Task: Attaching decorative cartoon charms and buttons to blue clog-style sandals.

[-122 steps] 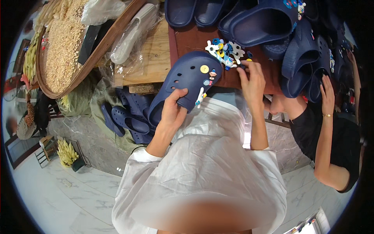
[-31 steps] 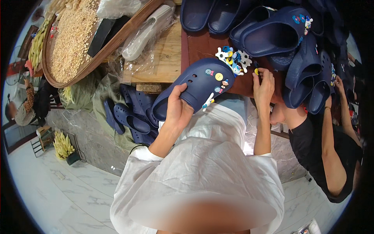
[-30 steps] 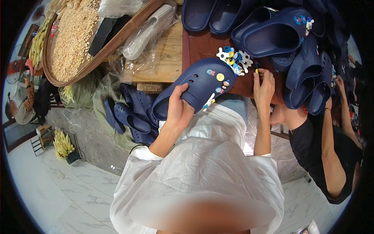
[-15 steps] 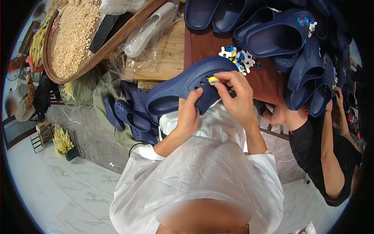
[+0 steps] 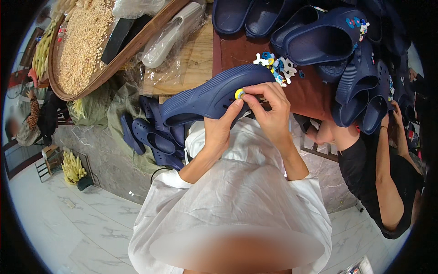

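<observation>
A navy blue clog is tilted on its side in front of me, its ridged sole edge facing away. My left hand grips it from the near side, thumb up against the holed upper. With thumb and index finger, my right hand pinches a small round yellow shoe charm against the clog's upper. Beyond the clog, several loose charms in white, blue and yellow lie in a heap on the brown cloth.
More navy clogs crowd the table at the right, one with charms on. At left stand a woven tray of pale kernels and a wrapped grey clog. Other clogs lie lower left. A co-worker's arm reaches in at right.
The clog has moved slightly left and turned, its sole edge now more toward the far side. My right hand has moved left with the charm, closer to my left thumb.
</observation>
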